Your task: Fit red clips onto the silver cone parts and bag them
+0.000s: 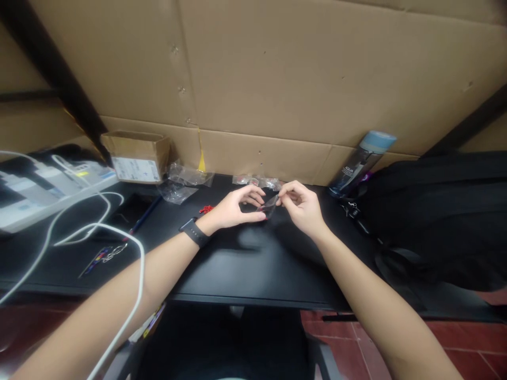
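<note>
Both hands meet above the middle of the black desk (237, 264). My left hand (235, 207), with a dark watch on its wrist, curls its fingers round the lower end of a small clear plastic bag (268, 207). My right hand (301, 206) pinches the bag's upper edge between thumb and fingers. What is inside the bag is too small to tell. A few small red pieces (205, 209) lie on the desk just left of my left hand.
A small cardboard box (137, 155) and crumpled clear bags (180, 182) sit at the back left. White cables (99, 227) and a power strip (47, 182) lie left. A water bottle (362, 163) leans against the cardboard wall beside a black backpack (439, 216). A lanyard (103, 256) lies front left.
</note>
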Demonstrator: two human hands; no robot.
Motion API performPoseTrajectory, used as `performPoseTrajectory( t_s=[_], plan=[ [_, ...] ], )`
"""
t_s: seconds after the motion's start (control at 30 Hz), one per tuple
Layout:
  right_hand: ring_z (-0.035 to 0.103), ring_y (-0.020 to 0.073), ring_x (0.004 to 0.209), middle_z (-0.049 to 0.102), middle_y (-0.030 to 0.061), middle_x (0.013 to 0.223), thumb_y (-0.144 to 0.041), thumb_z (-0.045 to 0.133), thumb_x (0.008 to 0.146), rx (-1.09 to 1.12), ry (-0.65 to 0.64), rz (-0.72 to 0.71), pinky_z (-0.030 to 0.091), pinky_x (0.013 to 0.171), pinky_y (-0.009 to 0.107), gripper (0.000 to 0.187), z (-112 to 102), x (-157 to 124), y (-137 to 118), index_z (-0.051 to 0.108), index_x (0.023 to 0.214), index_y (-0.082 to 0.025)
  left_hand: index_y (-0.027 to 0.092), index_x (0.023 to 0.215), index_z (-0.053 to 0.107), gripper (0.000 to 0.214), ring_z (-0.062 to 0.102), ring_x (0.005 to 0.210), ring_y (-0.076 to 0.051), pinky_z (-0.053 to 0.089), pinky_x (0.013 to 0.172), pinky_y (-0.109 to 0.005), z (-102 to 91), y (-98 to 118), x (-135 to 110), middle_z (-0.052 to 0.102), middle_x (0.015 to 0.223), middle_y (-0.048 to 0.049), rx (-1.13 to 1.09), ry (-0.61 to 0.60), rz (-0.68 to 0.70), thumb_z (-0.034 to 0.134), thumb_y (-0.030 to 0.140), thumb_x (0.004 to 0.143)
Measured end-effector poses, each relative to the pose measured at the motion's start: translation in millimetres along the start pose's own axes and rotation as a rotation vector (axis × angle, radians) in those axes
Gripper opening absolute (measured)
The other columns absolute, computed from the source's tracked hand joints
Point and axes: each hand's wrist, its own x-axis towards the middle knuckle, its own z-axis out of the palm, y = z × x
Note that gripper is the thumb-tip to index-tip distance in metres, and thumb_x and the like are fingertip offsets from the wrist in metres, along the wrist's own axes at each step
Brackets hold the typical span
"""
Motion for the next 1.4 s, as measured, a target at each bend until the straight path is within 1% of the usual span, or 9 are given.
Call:
performPoseTrajectory(
  t_s=[0.1,0.2,0.27,0.43,0.67,0.87,1.07,1.23,1.4],
  plan=[
    [0.069,0.0149,0.07,0.064,0.0015,0.084,-0.03,0.068,0.092,0.017,0.028,0.061,0.056,0.068,0.029,0.012,-3,2,3,0.062,0.088,-0.02,0.02,0.123,0.065,0.061,0.072,0.102,-0.023,0.055,0.099,-0.038,1.6,5,-1,0.074,0.11,-0.0086,0.156,0.017,0.03,0.092,0.034,0.07],
    [0.068,0.0152,0.07,0.064,0.0008,0.08,-0.032,0.069,0.09,0.021,0.047,0.072,0.054,0.066,0.029,0.013,-5,3,5,0.063,0.088,-0.02,0.018,0.106,0.071,0.029,0.074,0.091,-0.02,0.058,0.09,-0.033,3.2,3,0,0.077,0.098,-0.006,0.198,0.077,0.004,0.08,0.035,0.084],
    [0.067,0.0154,0.07,0.064,0.0004,0.078,-0.033,0.07,0.09,0.004,0.052,0.073,0.053,0.065,0.029,0.014,-7,5,7,0.063,0.089,-0.021,0.018,0.097,0.073,0.019,0.074,0.087,-0.019,0.059,0.085,-0.032,2.9,-1,2,0.078,0.094,-0.0054,0.203,0.116,-0.024,0.075,0.035,0.089],
    [0.066,0.0151,0.074,0.068,0.0031,0.094,-0.038,0.07,0.091,0.032,0.06,0.123,0.051,0.064,0.028,0.021,-14,10,18,0.062,0.103,-0.023,0.017,0.093,0.075,0.02,0.075,0.083,-0.02,0.059,0.08,-0.032,-1.0,-14,4,0.079,0.091,-0.0065,0.192,0.199,-0.083,0.074,0.036,0.088],
    [0.072,0.0225,0.095,0.077,0.0079,0.111,-0.036,0.076,0.083,0.016,-0.223,0.233,0.051,0.072,0.032,0.055,-14,8,34,0.053,0.132,-0.026,0.017,0.092,0.07,0.02,0.073,0.083,-0.019,0.057,0.083,-0.032,-5.2,-26,8,0.076,0.091,-0.0062,0.124,0.183,-0.091,0.073,0.036,0.088],
    [0.075,0.0244,0.095,0.081,0.0052,0.099,-0.031,0.075,0.084,-0.096,-0.179,0.207,0.045,0.075,0.034,0.043,-5,5,41,0.059,0.124,-0.024,0.02,0.096,0.069,0.012,0.072,0.093,-0.02,0.053,0.089,-0.033,-7.0,-21,7,0.076,0.098,-0.0043,0.273,0.145,-0.041,0.068,0.032,0.092],
    [0.073,0.0216,0.083,0.079,0.0033,0.088,-0.029,0.077,0.08,-0.086,-0.168,0.202,0.048,0.078,0.035,0.04,2,4,47,0.063,0.117,-0.022,0.022,0.104,0.066,0.018,0.074,0.097,-0.021,0.051,0.096,-0.034,-5.9,-18,5,0.077,0.098,-0.0031,0.262,0.071,-0.023,0.073,0.027,0.088],
    [0.068,0.018,0.072,0.074,0.0007,0.079,-0.029,0.078,0.076,-0.041,-0.149,0.236,0.051,0.075,0.034,0.04,-1,7,53,0.062,0.112,-0.021,0.024,0.105,0.067,0.02,0.075,0.096,-0.023,0.05,0.096,-0.039,-9.0,-20,6,0.08,0.094,-0.0019,0.397,0.142,-0.137,0.073,0.027,0.086],
    [0.065,0.0159,0.067,0.075,0.0003,0.078,-0.025,0.077,0.074,-0.068,-0.234,0.3,0.052,0.075,0.033,0.046,-5,8,53,0.063,0.118,-0.018,0.026,0.109,0.068,0.026,0.074,0.098,-0.026,0.044,0.099,-0.044,-10.0,-18,6,0.081,0.093,0.0,0.557,0.211,-0.272,0.073,0.025,0.084]
  ],
)
